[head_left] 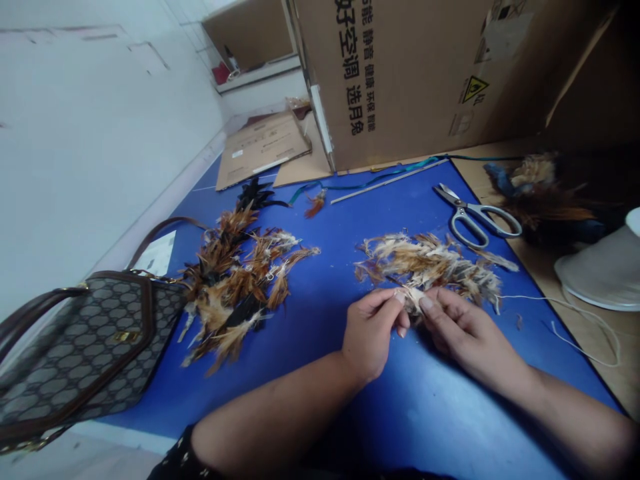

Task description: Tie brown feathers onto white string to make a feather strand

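My left hand point(373, 330) and my right hand point(457, 327) meet over the blue mat, each pinching the same pale feather point(413, 295) between thumb and fingers. Just beyond my fingertips lies a pile of brown and cream feathers point(425, 257). White string point(540, 299) runs off to the right from beside that pile. Over on the left spreads a larger heap of brown, tan and black feathers point(230, 267), some bundled at their ends. Grey-handled scissors point(475, 217) rest partly spread behind my right hand.
A patterned handbag point(95, 340) stands at the left edge of the blue mat point(320, 400). A big cardboard box point(410, 80) walls off the back, with flat cardboard point(265, 150) beside it. At right are a white spool point(600, 267) and dark feathers point(545, 193). A thin stick point(390, 181) lies behind.
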### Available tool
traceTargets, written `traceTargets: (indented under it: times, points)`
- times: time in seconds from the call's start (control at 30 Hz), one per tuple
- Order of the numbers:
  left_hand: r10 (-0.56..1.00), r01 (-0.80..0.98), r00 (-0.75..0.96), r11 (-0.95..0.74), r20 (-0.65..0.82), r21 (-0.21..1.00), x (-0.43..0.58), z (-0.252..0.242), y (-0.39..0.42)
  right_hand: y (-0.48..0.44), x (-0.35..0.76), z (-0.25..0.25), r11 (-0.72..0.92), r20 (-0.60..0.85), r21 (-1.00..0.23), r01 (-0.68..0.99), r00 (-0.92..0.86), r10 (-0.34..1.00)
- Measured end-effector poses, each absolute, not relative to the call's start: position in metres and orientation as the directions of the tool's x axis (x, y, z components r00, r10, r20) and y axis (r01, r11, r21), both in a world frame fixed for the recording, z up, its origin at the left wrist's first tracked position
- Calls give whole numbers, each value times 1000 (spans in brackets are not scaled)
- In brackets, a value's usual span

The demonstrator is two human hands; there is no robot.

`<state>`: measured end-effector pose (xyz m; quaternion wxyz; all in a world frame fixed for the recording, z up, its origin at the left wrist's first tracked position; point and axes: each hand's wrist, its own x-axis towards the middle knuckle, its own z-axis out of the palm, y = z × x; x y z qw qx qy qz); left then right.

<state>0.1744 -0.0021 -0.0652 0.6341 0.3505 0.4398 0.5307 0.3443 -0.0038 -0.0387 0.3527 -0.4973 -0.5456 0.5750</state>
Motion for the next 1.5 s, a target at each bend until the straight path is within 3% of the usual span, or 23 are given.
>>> traceTargets:
  times: [0.4,0.7,0.83,1.0,1.23,1.5]
  points:
    - [987,-351,-78,107,-143,930,168,-56,5,-6,344,-47,-189,-206,-978,89,-250,946]
    - [958,-471,-202,88,-205,878,153,-43,21,-4,349,-58,-241,-227,-970,-38,-220,949]
    - [963,-488,-156,119,-220,865,151,-34,21,-2,352,-57,-230,-217,-972,-54,-182,959]
    - [955,-515,-115,179,-274,838,155,-29,13,1,354,-48,-122,-128,-991,47,-158,979]
    - [948,-464,27,293,-317,836,167,-48,3,-2,343,-36,-73,-81,-996,53,-169,982]
    - [935,-431,26,330,-354,840,169,-51,1,-7,338,-45,-53,-67,-995,86,-167,984]
